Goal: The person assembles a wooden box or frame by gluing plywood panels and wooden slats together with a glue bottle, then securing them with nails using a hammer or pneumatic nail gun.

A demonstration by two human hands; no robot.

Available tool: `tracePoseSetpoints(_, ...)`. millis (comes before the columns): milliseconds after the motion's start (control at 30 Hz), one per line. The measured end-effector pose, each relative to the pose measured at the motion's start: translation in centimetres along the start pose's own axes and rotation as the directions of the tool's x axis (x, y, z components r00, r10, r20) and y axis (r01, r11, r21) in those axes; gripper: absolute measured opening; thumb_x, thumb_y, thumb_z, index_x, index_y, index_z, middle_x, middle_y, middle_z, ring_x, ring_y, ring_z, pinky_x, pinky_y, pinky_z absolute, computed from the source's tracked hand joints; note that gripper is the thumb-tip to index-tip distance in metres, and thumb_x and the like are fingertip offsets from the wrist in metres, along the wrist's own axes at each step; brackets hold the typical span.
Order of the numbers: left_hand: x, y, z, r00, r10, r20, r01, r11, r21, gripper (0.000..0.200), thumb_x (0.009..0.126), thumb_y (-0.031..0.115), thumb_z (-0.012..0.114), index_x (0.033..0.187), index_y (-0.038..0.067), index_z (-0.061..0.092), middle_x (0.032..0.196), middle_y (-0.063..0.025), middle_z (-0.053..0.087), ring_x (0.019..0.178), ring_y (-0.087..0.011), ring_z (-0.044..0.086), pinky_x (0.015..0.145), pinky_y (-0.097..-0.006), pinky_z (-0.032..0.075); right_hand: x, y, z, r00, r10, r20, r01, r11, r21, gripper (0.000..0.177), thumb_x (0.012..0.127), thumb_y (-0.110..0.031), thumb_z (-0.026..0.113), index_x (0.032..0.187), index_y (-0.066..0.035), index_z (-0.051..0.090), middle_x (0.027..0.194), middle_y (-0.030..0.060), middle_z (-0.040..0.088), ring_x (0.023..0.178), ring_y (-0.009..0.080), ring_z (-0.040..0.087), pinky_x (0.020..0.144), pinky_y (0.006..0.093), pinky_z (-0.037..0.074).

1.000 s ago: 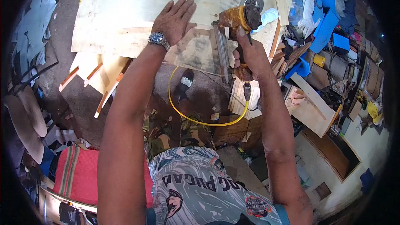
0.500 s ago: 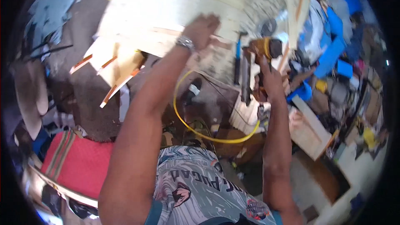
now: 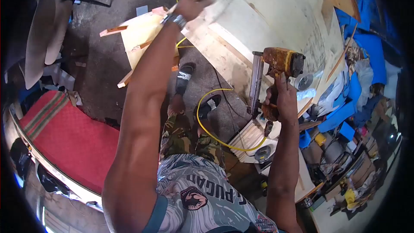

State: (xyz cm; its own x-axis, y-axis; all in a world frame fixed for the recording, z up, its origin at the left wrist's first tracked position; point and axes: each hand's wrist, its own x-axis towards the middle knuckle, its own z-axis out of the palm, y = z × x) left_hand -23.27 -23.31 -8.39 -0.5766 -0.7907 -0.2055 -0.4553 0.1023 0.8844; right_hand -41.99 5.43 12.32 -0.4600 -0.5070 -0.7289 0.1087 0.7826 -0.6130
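One rusty nail gun [image 3: 281, 61] (yellow hose [image 3: 202, 125]), right hand [image 3: 282, 100] gripping

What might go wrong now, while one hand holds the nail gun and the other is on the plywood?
1. The right hand alone holds the nail gun near the edge of the plywood; an accidental shot could fly loose.
2. The hose loops on the floor beside the feet; it may trip the person or tug the gun.

Cluttered woodworking workshop, plywood panels [image 3: 258, 13], stacked wood strips [image 3: 248, 140], nail gun [image 3: 278, 67], yellow air hose [image 3: 215, 136]
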Motion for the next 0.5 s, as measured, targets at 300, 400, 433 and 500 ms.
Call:
tracePoseSetpoints(300, 7.7, 2.1, 4.0, 0.874, -0.017, 0.486, -0.073, 0.983, 0.166, 0.061, 0.069, 0.052, 0.075, 0.101, 0.001, 0.072, 0.102, -0.0188, 0.07, 0.091, -0.0295, 0.066, 0.086, -0.0372, 0.049, 3.9, -5.4, 6.4, 0.999, 0.038, 0.024, -0.038, 0.999, 0.014, 0.055, 0.1, -0.052, 0.041, 0.114, -0.001, 0.056, 0.063, 0.0044, 0.053, 0.05, 0.0147, 0.052, 0.052, 0.0289, 0.047)
tracePoseSetpoints(400, 8.1, 1.9, 4.1, 0.871, -0.007, 0.49, -0.12, 0.967, 0.226, 0.064, 0.069, 0.051, 0.076, 0.107, -0.001, 0.069, 0.106, -0.02, 0.069, 0.095, -0.0308, 0.065, 0.088, -0.0376, 0.048, 4.9, -6.5, 7.8, 0.998, 0.055, 0.027, -0.055, 0.998, -0.016, 0.058, 0.099, -0.054, 0.042, 0.115, -0.001, 0.055, 0.063, 0.0043, 0.053, 0.05, 0.0147, 0.054, 0.051, 0.0286, 0.047)
tracePoseSetpoints(433, 8.2, 2.0, 4.0, 0.866, -0.013, 0.501, -0.114, 0.968, 0.224, 0.065, 0.07, 0.051, 0.076, 0.107, -0.001, 0.069, 0.106, -0.0206, 0.069, 0.095, -0.031, 0.065, 0.088, -0.0376, 0.048, 5.2, -6.9, 8.1, 0.998, 0.059, 0.031, -0.059, 0.998, -0.023, 0.058, 0.098, -0.055, 0.042, 0.115, -0.001, 0.055, 0.063, 0.0044, 0.053, 0.05, 0.0147, 0.054, 0.051, 0.0287, 0.047)
tracePoseSetpoints(500, 8.2, 1.9, 4.1, 0.853, -0.029, 0.522, -0.1, 0.971, 0.218, 0.065, 0.071, 0.052, 0.075, 0.109, 0.0, 0.069, 0.106, -0.0216, 0.068, 0.096, -0.0312, 0.066, 0.088, -0.0376, 0.048, 5.8, -7.0, 8.5, 0.997, 0.066, 0.043, -0.065, 0.998, -0.015, 0.059, 0.097, -0.057, 0.045, 0.109, 0.0, 0.056, 0.064, 0.0053, 0.054, 0.05, 0.0145, 0.054, 0.05, 0.0288, 0.047)
